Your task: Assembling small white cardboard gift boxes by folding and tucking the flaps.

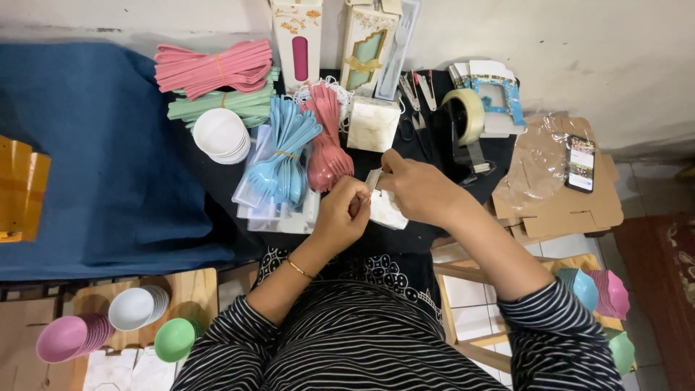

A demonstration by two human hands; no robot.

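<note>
2 hands (340, 217), 1 phone (580, 164), 1 tape dispenser (463, 123).

From my remote view, the person wears a long-sleeved top with thin black and white horizontal stripes, and both sleeves are pushed up so that the ribbed stripes bunch near the elbows. A slim gold bangle (298, 268) circles the wrist of the left hand (340, 217), while I see no band or ring on the right hand (420, 190). Below the chest a dark cloth with a white pattern of rounded, scalloped shapes (391, 271) shows against the stripes; whether it belongs to the top or is a separate piece I cannot tell.
</note>
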